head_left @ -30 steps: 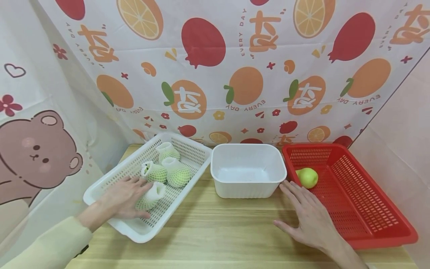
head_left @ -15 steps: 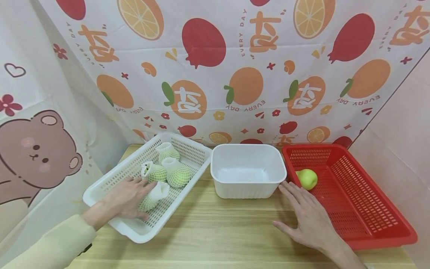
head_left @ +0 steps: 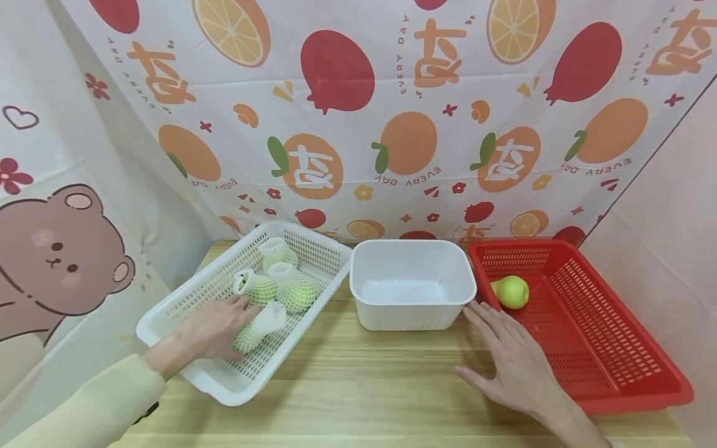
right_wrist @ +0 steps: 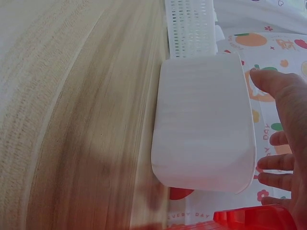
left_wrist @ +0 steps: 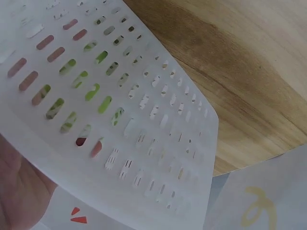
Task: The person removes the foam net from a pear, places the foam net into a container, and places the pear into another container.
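Observation:
My left hand (head_left: 215,326) is inside the white basket (head_left: 190,292), its fingers and thumb around the nearest green fruit in a white foam net (head_left: 259,326). In the left wrist view, fingers and a bit of green fruit (left_wrist: 92,92) show through the slots of the basket wall (left_wrist: 158,191). Several other netted fruits, such as one in the middle (head_left: 298,290), lie just beyond. My right hand (head_left: 515,364) has spread, straight fingers, their tips close to the corner of the white plastic bin (head_left: 414,316) and the red basket's near side (head_left: 486,292). It holds nothing.
The red basket holds a bare yellow-green pear (head_left: 512,292) near its left side. The bin stands between the two baskets on a wooden table (head_left: 358,386). A fruit-print cloth (head_left: 358,149) hangs right behind, and a bear-print cloth (head_left: 61,261) at the left.
My left hand has shifted slightly right, closing in around the nearest netted fruit, whose open net end has tipped to the right. The right hand stays nearly in place.

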Motion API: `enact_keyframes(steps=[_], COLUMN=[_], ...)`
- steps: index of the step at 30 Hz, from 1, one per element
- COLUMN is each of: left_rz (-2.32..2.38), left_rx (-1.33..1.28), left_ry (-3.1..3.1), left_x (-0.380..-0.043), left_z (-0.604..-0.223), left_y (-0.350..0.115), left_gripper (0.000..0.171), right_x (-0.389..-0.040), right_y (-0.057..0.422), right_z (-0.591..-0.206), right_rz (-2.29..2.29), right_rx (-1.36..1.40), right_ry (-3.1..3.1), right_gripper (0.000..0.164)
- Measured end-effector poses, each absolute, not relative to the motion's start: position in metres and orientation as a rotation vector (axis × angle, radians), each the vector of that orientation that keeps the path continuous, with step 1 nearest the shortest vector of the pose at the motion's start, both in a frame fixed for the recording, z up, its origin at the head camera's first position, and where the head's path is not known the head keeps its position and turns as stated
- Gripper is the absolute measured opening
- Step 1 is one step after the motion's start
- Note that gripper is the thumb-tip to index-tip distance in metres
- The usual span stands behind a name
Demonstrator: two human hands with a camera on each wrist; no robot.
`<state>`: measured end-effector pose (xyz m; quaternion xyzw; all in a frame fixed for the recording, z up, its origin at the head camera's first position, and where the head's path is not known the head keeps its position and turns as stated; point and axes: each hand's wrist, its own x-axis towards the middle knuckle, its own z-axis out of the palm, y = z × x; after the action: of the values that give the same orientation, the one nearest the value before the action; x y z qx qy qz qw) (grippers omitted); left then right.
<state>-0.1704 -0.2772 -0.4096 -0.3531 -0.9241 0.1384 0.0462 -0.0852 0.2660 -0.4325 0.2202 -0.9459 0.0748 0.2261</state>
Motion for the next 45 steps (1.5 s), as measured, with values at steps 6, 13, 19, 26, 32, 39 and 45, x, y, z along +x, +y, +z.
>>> enact_keyframes(steps=[6,13,19,26,32,39,45], left_rz=[0.421,0.470,0.490,0.508,0.538,0.538,0.567], left_rx=[-1.092,-1.095,-1.074,-1.038,-1.046,-1.034,-1.001], left_ry=[-2.752,-2.713,-2.691,-2.695,-2.630,-2.591,-2.548], left_x=[-0.171,-0.171,-0.168,-0.161,-0.153,-0.148,-0.146], left_z=[-0.411,-0.409,-0.403,-0.392,-0.384,-0.371,-0.358], left_y=[-0.275,-0.273,-0.272,-0.267,-0.260,-0.253,-0.250], left_gripper=[0.089,0.088,0.090,0.092,0.087,0.087,0.086], right_x=[-0.087,-0.087,-0.086,-0.085,-0.083,-0.084,-0.084], right_y=[0.265,0.265,0.264,0.264,0.262,0.260,0.258], right_z=[-0.432,-0.432,-0.432,-0.432,-0.431,-0.431,-0.430], right_rz=[0.215,0.224,0.227,0.244,0.237,0.238,0.241], right_rx=[0.630,0.636,0.636,0.637,0.623,0.643,0.650], right_ry=[-2.583,-2.578,-2.568,-2.560,-2.582,-2.564,-2.546], right_gripper=[0.106,0.105,0.108,0.107,0.106,0.102,0.100])
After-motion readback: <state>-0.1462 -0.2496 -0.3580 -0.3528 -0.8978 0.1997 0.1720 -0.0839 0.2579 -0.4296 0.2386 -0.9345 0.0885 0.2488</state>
